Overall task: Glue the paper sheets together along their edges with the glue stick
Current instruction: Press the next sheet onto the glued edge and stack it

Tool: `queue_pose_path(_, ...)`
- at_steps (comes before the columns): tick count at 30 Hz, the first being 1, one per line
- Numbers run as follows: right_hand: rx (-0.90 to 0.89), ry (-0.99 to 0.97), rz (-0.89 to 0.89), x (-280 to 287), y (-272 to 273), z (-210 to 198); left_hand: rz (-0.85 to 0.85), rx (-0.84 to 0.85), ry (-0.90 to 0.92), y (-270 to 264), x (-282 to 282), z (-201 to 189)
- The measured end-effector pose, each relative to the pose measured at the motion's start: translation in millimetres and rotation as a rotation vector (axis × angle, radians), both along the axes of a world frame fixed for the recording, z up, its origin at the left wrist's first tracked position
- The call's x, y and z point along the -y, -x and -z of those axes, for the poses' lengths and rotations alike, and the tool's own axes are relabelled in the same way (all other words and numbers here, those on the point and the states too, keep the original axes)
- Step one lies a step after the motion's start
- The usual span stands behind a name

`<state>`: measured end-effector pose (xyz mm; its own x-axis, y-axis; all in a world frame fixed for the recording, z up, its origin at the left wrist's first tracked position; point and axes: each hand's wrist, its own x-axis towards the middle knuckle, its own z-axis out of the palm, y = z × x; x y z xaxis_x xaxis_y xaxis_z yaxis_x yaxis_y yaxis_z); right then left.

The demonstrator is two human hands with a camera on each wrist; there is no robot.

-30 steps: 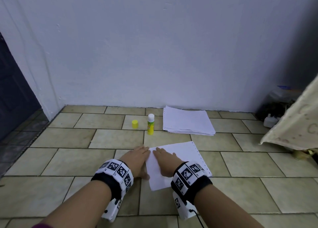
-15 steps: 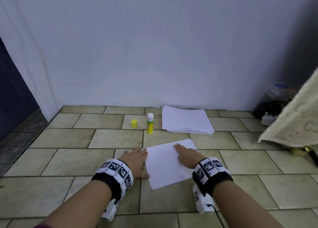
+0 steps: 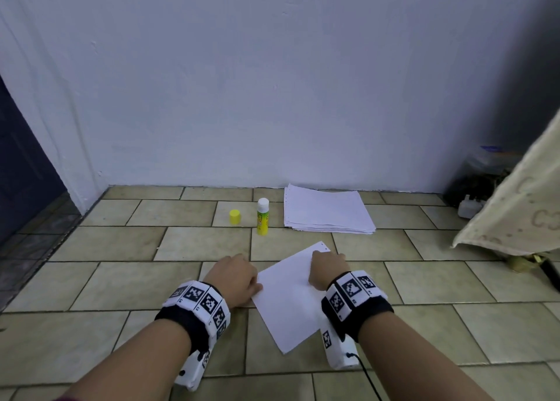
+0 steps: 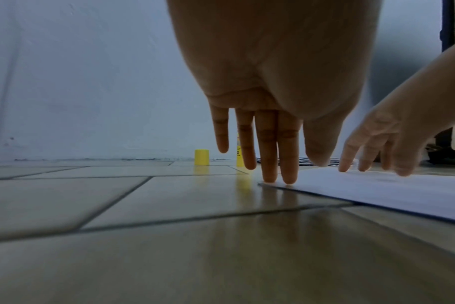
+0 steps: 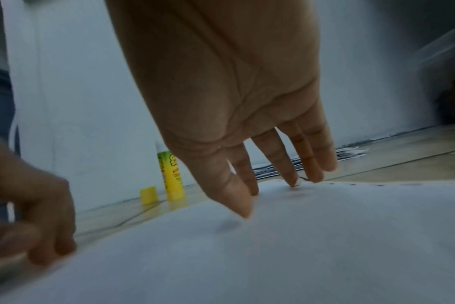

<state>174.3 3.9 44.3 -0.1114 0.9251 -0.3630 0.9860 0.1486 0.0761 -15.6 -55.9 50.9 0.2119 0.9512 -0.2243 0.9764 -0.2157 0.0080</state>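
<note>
Yellow cap point(image 3: 235, 216) at eleven o'clock, then the uncapped glue stick point(image 3: 262, 216) and the paper stack point(image 3: 327, 209) at one o'clock. Nearer us, our left hand point(image 3: 233, 275), fingers straight, touches the sheet's point(image 3: 291, 303) left edge; our right hand point(image 3: 327, 269) presses flat on top. We judge the sheets could skew if either hand slides, and the exposed glue may dry.

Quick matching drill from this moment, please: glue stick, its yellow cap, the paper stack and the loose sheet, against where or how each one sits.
Things:
1. glue stick
2. yellow cap
3. paper stack
4. loose sheet

States:
A. flat under both hands' fingertips
B. piled near the wall, right of the glue
C. standing upright, uncapped
D. standing alone on a tile, left of the stick

Pairs: 1-C, 2-D, 3-B, 4-A
</note>
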Motion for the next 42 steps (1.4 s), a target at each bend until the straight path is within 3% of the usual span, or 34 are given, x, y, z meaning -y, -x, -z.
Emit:
queue_pose_path(4,-0.078,0.016,0.13,6,14,5,0.032,0.169,0.026,4,-5,10)
queue_pose_path(8,-0.135,0.087,-0.093,16,21,-6,0.091,0.194,-0.022,0,-9,18)
queue_pose_path(13,-0.213,0.23,-0.315,21,31,-6,0.07,0.103,0.135,-18,-8,13)
queue_pose_path(18,-0.337,0.231,-0.234,14,13,-1,0.024,0.036,0.22,-22,-8,13)
queue_pose_path(25,-0.301,0.169,-0.003,-11,-28,-4,0.021,0.044,0.219,-22,-7,9)
queue_pose_path(29,-0.272,0.153,-0.091,-5,-33,-5,-0.009,0.05,0.143,-25,-3,5)
queue_pose_path(34,-0.041,-0.043,-0.105,10,-35,-8,-0.042,-0.026,0.132,-35,0,0)
queue_pose_path(39,-0.14,-0.025,-0.178,15,-45,-4,0.024,-0.09,0.141,-44,-5,-8)
queue_pose_path(42,-0.212,-0.012,-0.256,18,-47,0,0.091,-0.012,0.143,-41,-12,-1)
